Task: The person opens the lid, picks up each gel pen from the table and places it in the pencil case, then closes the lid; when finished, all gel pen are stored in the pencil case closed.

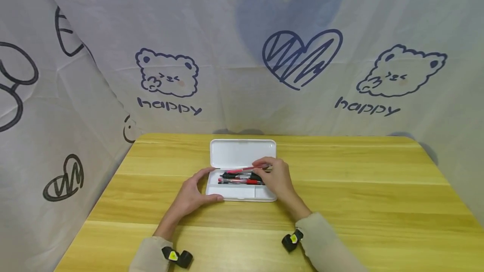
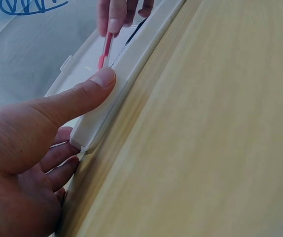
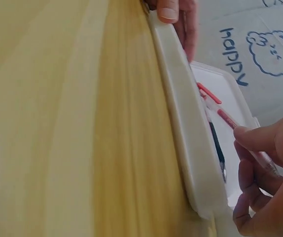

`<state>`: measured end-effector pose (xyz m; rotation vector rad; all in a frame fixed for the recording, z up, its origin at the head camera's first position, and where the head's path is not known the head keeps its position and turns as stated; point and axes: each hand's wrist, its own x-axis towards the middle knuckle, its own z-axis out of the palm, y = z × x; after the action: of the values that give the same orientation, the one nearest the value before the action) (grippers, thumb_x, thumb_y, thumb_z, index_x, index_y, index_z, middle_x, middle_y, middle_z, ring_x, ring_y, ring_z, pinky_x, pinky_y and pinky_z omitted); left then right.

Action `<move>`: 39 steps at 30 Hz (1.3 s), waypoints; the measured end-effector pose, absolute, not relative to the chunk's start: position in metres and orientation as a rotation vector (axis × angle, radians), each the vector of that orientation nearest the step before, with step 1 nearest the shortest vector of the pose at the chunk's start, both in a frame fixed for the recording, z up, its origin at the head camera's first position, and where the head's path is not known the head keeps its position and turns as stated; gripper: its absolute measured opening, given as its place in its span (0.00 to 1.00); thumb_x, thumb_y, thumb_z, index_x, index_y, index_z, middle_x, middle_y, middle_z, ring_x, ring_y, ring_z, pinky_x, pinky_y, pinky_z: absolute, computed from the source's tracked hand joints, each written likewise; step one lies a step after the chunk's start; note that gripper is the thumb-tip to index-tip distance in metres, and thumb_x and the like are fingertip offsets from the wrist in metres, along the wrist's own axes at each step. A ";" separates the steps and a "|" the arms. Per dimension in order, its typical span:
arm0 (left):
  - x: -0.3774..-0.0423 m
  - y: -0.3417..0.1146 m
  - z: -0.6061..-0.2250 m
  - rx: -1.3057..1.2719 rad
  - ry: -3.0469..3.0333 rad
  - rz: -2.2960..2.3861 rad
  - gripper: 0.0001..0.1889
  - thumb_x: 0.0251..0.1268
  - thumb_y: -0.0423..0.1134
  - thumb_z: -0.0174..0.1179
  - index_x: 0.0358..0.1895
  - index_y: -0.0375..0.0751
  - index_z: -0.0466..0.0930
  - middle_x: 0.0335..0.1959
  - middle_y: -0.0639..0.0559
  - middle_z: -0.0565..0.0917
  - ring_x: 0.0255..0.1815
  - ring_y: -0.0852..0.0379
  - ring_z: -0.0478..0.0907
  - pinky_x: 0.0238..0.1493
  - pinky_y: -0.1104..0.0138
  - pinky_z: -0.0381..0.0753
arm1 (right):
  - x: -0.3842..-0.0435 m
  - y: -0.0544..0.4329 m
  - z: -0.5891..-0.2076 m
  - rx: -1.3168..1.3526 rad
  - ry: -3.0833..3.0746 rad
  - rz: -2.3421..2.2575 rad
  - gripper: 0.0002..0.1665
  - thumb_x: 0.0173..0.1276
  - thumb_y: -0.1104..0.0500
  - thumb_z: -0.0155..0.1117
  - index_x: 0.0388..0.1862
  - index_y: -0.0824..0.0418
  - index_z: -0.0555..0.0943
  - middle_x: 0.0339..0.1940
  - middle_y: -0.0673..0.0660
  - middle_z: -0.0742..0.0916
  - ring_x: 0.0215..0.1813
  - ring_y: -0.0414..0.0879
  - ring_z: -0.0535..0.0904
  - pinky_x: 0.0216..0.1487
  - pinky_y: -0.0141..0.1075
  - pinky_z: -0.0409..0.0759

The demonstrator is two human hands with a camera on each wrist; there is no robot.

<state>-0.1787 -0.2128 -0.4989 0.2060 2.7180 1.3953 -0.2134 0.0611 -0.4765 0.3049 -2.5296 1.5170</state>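
Observation:
A white pencil case lies with its lid folded back on the table. My left hand grips its left end, the thumb on the front edge and the fingers round the far side; the left wrist view shows the thumb on the rim. In my right hand, thumb and fingers pinch a clear-barrelled pen with red ink above the case, its red cap end pointing left. Several black and red pens lie side by side in the back compartment, their right ends partly hidden by my right hand.
The case's open lid lies near the far edge of the wood-grain table. Behind the table hangs a white cloth printed with bears and hearts. A divider splits the front compartment.

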 end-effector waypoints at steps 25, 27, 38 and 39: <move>-0.181 -0.208 -0.497 0.243 2.712 1.414 0.49 0.42 0.51 0.85 0.73 0.51 0.71 0.77 0.42 0.68 0.79 0.41 0.59 0.78 0.45 0.57 | -0.212 0.078 -0.477 0.319 -2.542 1.474 0.07 0.67 0.69 0.70 0.42 0.63 0.89 0.40 0.55 0.89 0.42 0.50 0.84 0.45 0.42 0.85; -0.182 -0.208 -0.497 0.241 2.707 1.415 0.49 0.42 0.51 0.85 0.73 0.51 0.71 0.77 0.42 0.68 0.79 0.41 0.59 0.78 0.45 0.57 | -0.213 0.087 -0.477 0.291 -2.483 1.519 0.08 0.67 0.70 0.70 0.44 0.64 0.88 0.40 0.56 0.89 0.41 0.50 0.84 0.41 0.37 0.84; -0.180 -0.212 -0.499 0.230 2.718 1.420 0.49 0.42 0.51 0.85 0.72 0.50 0.72 0.75 0.45 0.70 0.78 0.43 0.60 0.78 0.45 0.56 | -0.218 0.121 -0.487 0.117 -2.440 1.854 0.30 0.66 0.72 0.67 0.67 0.69 0.75 0.53 0.69 0.84 0.50 0.58 0.83 0.47 0.28 0.81; -0.179 -0.213 -0.499 0.227 2.718 1.420 0.49 0.42 0.51 0.85 0.72 0.50 0.72 0.75 0.45 0.70 0.78 0.43 0.61 0.78 0.45 0.56 | -0.218 0.122 -0.488 0.139 -2.468 1.879 0.31 0.66 0.71 0.66 0.69 0.70 0.73 0.55 0.70 0.83 0.51 0.59 0.83 0.48 0.28 0.81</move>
<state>-0.1791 -0.2131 -0.4989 0.2269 2.7181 1.4201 -0.2176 0.1215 -0.4882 0.1386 -2.4684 1.8794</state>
